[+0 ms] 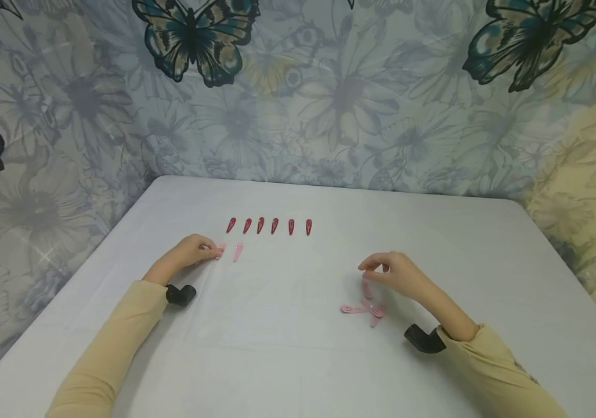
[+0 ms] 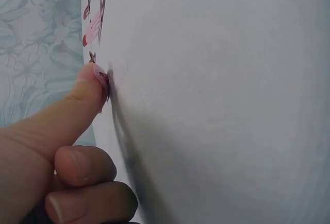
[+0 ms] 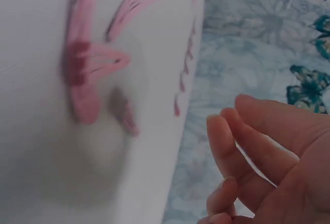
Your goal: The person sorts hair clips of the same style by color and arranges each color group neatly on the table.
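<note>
My left hand [image 1: 192,251] pinches a pink snap hair clip [image 2: 104,77] at the tabletop, its thumb [image 2: 85,87] pressed along the clip. Just to its right lies another pink hair clip [image 1: 238,252]. Above these, a row of several red hair clips [image 1: 274,226] runs across the table. On the right side, my right hand [image 1: 396,271] hovers over a small loose pile of pink hair clips [image 1: 354,309]. Nothing shows between its loosely bent fingers [image 3: 221,141] in the right wrist view, where the pink clips [image 3: 85,105] lie apart from the hand.
A white cloth [image 1: 277,366] covers the table, whose far edge meets a wall [image 1: 318,104] with flower and butterfly patterns. Black wrist-worn pieces [image 1: 181,295] sit at both cuffs, close over the tabletop.
</note>
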A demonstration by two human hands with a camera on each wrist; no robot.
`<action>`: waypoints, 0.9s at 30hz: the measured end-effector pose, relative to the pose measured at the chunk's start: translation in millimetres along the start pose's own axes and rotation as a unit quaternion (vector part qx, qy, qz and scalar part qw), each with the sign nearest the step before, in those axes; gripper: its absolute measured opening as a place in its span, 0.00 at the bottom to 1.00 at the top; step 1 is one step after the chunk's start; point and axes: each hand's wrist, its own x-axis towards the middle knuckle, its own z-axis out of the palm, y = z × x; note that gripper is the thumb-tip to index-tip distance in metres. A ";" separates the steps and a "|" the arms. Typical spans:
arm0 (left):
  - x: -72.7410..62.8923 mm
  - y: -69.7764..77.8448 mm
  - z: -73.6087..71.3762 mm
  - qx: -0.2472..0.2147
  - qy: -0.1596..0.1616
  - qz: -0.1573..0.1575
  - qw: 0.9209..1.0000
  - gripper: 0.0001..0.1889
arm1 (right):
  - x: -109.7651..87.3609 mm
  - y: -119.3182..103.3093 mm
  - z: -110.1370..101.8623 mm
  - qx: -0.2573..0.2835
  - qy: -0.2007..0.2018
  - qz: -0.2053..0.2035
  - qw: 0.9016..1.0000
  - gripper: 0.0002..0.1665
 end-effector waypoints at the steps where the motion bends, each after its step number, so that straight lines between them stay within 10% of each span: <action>1: -0.2 0.1 0.1 -0.003 -0.001 -0.002 1.000 0.12 | -0.3 3.0 1.0 0.003 -0.001 -0.002 1.000 0.08; 27: -0.7 0.3 3.9 -0.022 0.014 -0.010 1.000 0.10 | 7.8 46.5 15.5 0.021 -0.048 -0.074 0.996 0.08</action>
